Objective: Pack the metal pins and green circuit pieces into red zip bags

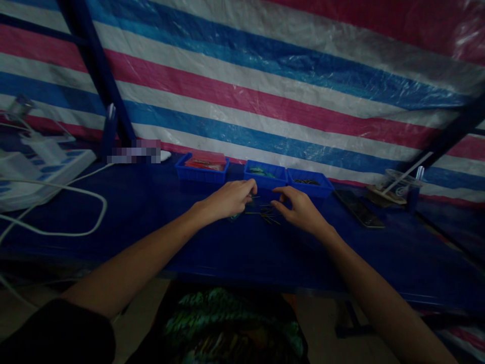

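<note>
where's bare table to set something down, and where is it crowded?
Bare: table between the white cable and left hand; also the front edge below both forearms. Crowded: thin pins between left and right hand, blue bins behind, phone to the right.

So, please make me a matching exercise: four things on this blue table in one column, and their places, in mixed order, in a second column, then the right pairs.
Things:
1. left hand
2. phone
3. power strip
4. red-filled bin

Places:
A. far left of the table, with white cables
B. flat on the table, right of the three bins
C. leftmost of the three blue bins
D. fingers pinched over the thin pins, facing the right hand

Pairs: 1-D, 2-B, 3-A, 4-C
</note>
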